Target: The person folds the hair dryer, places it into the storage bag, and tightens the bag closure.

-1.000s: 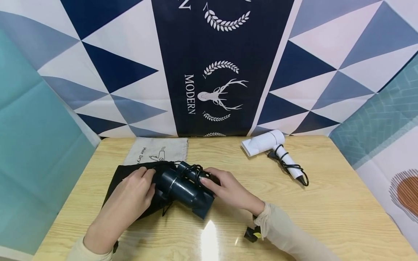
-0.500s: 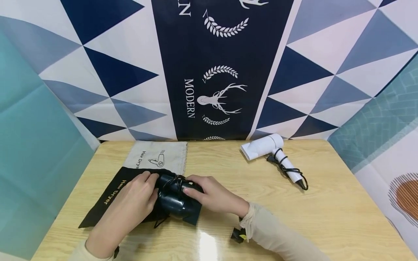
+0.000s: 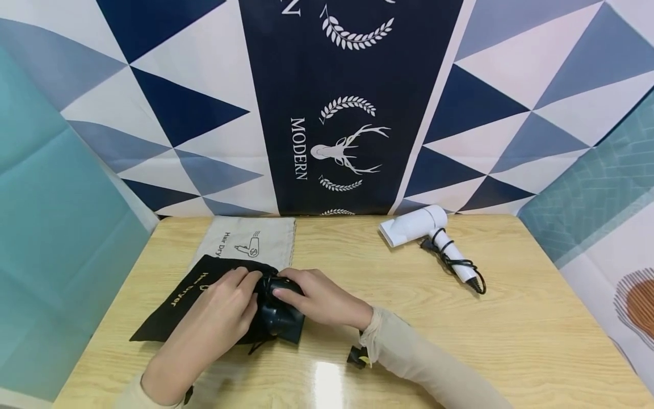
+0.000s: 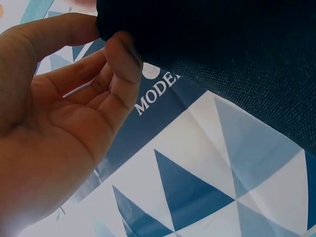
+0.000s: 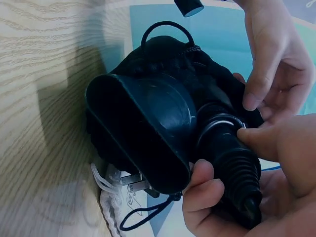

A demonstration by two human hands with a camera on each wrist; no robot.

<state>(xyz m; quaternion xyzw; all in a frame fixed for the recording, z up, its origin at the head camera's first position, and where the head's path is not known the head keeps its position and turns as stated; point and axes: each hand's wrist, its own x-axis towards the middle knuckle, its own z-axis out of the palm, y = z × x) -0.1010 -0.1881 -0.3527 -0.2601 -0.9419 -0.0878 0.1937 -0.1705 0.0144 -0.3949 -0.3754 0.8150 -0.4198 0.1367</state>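
A black hair dryer (image 3: 278,319) is partly inside a black drawstring bag (image 3: 176,304) printed "Hair Dryer" in gold. Its wide flat nozzle (image 5: 175,106) and the ribbed base of its handle (image 5: 237,173) stick out of the mouth; the rest is hidden by cloth. My right hand (image 3: 324,300) grips the handle, thumb along it. With thumb and fingers, my left hand (image 3: 222,309) pinches the bag's edge at the opening. Beside the nozzle, metal plug prongs (image 5: 136,182) and a drawstring loop (image 5: 148,217) show in the right wrist view.
A white hair dryer (image 3: 416,224) with its black cord wound round the handle lies at the back right of the wooden table (image 3: 460,335). Under the black bag's far side lies a beige cloth bag (image 3: 242,238). A patterned cloth wall (image 3: 337,187) rises behind.
My right hand has moved left with the black hair dryer, which has slid deeper into the black bag. The bag's printed side now lies spread out to the left. My left hand keeps its pinch.
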